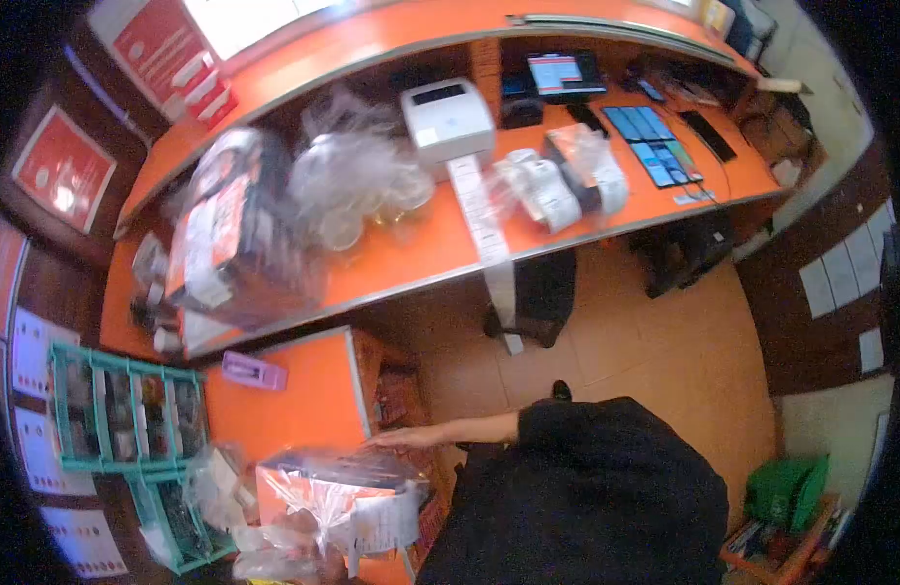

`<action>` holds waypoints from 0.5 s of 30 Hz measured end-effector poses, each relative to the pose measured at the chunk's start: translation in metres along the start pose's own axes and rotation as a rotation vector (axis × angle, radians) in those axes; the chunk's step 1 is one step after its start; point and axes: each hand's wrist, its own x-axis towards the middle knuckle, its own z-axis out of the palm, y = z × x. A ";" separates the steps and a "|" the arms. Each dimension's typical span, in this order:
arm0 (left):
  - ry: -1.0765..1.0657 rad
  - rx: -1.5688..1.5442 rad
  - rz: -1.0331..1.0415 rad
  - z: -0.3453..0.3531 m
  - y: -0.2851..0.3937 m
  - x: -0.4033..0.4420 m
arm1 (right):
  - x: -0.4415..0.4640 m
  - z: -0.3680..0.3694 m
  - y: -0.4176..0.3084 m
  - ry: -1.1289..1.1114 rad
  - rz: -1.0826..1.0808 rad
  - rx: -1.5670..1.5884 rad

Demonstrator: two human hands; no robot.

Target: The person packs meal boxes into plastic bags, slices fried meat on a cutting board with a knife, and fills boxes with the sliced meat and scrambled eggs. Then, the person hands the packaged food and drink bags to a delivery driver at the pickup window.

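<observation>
Showing straight, uncurled fingers (383, 441), the left hand (409, 437) is just beside a boxy orange package (323, 497) in shiny, crinkled plastic.

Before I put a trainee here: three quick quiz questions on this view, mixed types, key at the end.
1. True or false: the printed paper strip at the white label printer hangs over the edge of the orange counter.
2. Which is nearest the bare hand?
A) label printer
B) plastic-wrapped package at lower left
C) lit screen at the top
3. Fill in: the divided rack on the left is ____ in colour.

Key: 1 true; 2 B; 3 teal green.
</observation>
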 end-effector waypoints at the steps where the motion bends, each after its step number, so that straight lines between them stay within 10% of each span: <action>1: -0.080 -0.085 0.005 0.034 0.001 0.002 | -0.032 -0.005 -0.016 0.114 -0.108 0.011; 6: -0.523 -0.544 -0.056 0.217 -0.008 -0.014 | -0.221 -0.068 -0.052 0.578 -0.584 -0.068; 15: -1.175 -1.156 -0.251 0.547 -0.026 -0.070 | -0.521 -0.053 -0.092 1.571 -0.608 -0.063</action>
